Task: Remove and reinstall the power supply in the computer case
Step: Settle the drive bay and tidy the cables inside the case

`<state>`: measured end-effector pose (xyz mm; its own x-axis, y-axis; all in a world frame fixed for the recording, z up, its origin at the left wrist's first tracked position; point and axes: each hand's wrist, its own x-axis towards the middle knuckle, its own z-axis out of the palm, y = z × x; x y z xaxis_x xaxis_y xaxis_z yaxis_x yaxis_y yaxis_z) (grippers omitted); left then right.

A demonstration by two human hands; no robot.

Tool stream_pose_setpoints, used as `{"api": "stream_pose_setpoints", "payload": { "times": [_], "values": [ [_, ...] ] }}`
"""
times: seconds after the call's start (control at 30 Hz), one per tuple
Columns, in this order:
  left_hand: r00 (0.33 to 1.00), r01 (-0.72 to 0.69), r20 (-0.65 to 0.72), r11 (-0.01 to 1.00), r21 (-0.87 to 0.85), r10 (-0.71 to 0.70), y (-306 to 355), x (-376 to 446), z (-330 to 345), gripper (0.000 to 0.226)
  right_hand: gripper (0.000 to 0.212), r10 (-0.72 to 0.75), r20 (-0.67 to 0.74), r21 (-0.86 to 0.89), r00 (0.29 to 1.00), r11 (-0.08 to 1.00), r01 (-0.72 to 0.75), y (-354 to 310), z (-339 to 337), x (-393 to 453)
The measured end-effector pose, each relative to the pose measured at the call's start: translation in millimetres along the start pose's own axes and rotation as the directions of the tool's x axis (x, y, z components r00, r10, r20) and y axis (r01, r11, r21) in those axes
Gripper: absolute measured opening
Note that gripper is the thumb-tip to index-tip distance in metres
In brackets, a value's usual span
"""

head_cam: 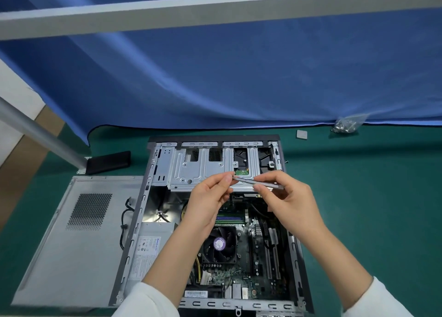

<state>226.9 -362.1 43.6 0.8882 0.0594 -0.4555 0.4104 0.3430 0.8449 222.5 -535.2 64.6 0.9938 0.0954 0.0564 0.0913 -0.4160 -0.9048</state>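
Observation:
An open computer case (153, 173) lies flat on the green mat. The grey power supply (148, 249) sits in its lower left corner, label up. My right hand (287, 201) grips a slim silver screwdriver (260, 184) above the drive cage (201, 170). My left hand (210, 197) pinches the screwdriver's tip between thumb and fingers. Whether a screw sits at the tip is hidden. The CPU fan (220, 243) and motherboard (258, 257) show below the hands.
The removed side panel (79, 240) lies left of the case. A black box (107, 162) sits behind it by a metal post (40, 134). A bag of screws (346, 124) and a small grey square (301, 134) lie at the back right. Blue cloth (239, 77) hangs behind.

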Motion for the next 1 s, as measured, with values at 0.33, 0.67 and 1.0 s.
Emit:
{"api": "stream_pose_setpoints", "payload": {
  "times": [0.33, 0.67, 1.0],
  "values": [
    [0.999, -0.053, 0.019, 0.992, 0.117, 0.051, -1, -4, -6, 0.012, 0.013, 0.022, 0.055, -0.010, 0.998, 1.000, -0.022, -10, -4, -1],
    [0.996, -0.082, 0.040, 0.981, 0.176, 0.076, -10, -2, -10, 0.009, 0.014, 0.075, 0.109, -0.029, 0.991, 0.997, -0.072, -8, -4, -1],
    [0.999, -0.042, 0.031, 0.969, 0.242, 0.036, -18, 4, -14, 0.022, 0.010, 0.060, 0.118, -0.211, 0.991, 0.977, -0.034, -7, -11, 13]
  ]
}}
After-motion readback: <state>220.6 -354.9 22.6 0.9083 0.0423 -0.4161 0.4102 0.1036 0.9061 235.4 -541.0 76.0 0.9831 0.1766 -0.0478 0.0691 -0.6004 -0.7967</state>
